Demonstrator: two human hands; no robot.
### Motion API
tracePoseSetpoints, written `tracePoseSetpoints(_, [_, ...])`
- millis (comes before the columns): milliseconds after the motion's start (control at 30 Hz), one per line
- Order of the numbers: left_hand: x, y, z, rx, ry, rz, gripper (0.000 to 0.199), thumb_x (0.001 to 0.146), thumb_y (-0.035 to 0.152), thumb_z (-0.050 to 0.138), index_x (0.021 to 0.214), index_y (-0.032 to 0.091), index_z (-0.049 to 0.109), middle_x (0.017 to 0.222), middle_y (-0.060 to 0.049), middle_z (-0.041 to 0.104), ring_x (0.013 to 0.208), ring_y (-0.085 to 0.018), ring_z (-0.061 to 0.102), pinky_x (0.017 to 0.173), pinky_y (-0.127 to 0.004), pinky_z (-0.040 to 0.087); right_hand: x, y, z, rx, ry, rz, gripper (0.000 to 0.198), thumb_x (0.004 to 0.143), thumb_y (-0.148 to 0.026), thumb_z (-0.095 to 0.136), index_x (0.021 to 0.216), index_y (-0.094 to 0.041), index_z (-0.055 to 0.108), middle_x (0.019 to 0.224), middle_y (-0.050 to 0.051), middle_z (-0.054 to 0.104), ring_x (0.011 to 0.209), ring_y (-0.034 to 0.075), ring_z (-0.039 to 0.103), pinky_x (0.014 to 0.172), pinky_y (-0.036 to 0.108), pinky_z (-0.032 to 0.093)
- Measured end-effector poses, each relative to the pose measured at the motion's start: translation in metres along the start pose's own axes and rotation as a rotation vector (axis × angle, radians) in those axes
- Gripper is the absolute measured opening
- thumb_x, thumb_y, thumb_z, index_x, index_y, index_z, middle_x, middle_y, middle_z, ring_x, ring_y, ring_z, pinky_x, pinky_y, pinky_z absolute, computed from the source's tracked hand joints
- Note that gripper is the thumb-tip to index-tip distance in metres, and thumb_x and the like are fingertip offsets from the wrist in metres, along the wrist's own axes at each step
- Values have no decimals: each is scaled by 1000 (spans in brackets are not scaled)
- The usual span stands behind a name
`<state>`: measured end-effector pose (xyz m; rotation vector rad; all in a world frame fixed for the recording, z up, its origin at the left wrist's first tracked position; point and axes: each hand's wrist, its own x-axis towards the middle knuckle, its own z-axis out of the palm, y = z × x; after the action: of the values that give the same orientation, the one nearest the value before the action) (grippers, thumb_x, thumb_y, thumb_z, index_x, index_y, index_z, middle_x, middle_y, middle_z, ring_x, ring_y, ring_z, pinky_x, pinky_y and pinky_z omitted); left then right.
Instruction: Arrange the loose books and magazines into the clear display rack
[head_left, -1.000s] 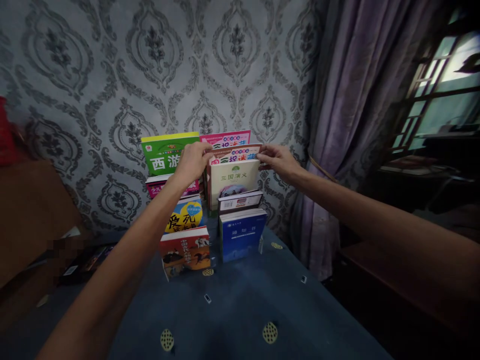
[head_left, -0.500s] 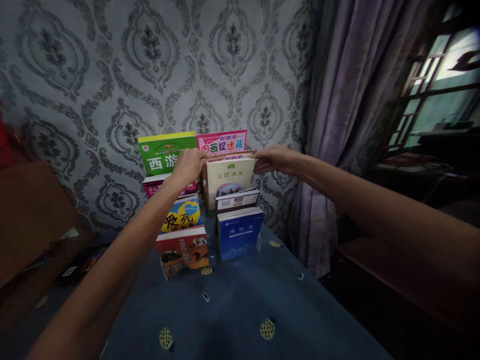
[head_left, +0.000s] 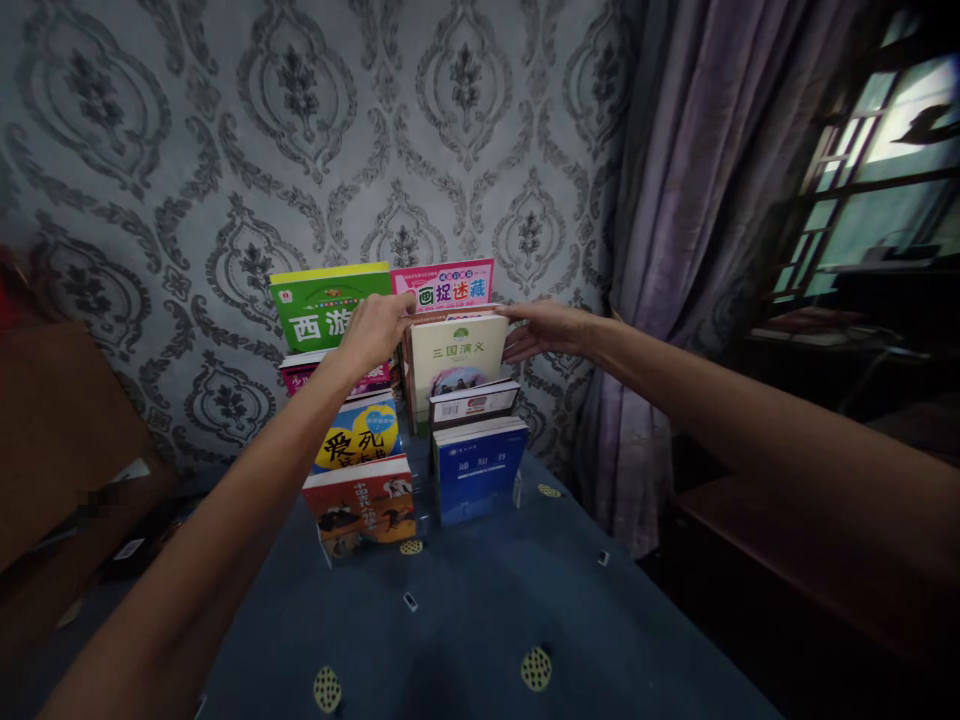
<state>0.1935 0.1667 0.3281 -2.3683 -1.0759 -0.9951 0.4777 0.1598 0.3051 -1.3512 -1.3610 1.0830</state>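
Note:
Upright in the right-hand row of books stands a cream book with green lettering. My left hand is closed at its upper left corner, fingertips bent over the edge. On the opposite side, my right hand pinches the book's upper right edge, its thumb tucked out of sight. Behind it rises a pink book. In front are a dark-edged book and a blue book. My left forearm partly covers a green book in the left-hand row.
Below the green book come a magenta book, a yellow-and-blue book and a red-orange book. All stand on a dark blue tablecloth against a patterned wall. A cardboard box sits left; a purple curtain hangs right.
My right hand has shifted slightly left and down along the cream book's edge. My left hand stays at the upper left corner. The books look almost unmoved, with a slight camera shift.

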Motion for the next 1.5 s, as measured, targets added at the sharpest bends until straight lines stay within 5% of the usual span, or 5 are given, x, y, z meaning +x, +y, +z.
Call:
tracePoseSetpoints(333, [-5,6,-7,193,-121,-66,22,95,29,52,108,24,70,94,-8,75,94,-28,69,77,-34,47,-2,-5,9,-32,7,36,29,98,-40,51,107,-14,62,66,7,70,64,22,72,66,35,61])
tracePoseSetpoints(533, [-12,7,-7,273,-151,-102,36,96,30,51,132,24,56,109,-9,74,102,-28,67,78,-34,48,-12,-8,20,-82,145,-41,27,97,-37,53,97,-11,61,65,6,67,59,20,69,62,31,57])
tracePoseSetpoints(767, [-15,6,-5,297,-161,-46,29,97,29,50,122,21,63,113,-9,70,110,-26,62,89,-35,48,-9,-19,28,-135,330,-250,24,92,-42,63,91,-19,68,72,0,65,61,11,58,55,19,45])
tracePoseSetpoints(1167, [-17,9,1,288,-203,-68,39,100,25,39,134,22,58,115,-12,72,108,-28,67,90,-37,50,-1,-17,32,0,332,-187,10,87,-23,64,78,-19,61,61,-4,56,52,8,52,51,19,43])
tracePoseSetpoints(1500, [-21,-6,-9,75,-212,-74,42,94,20,48,136,19,55,125,-11,70,117,-25,64,97,-35,48,-19,29,48,-75,522,-273,28,97,-37,47,111,-18,62,100,9,72,80,16,69,61,22,52])
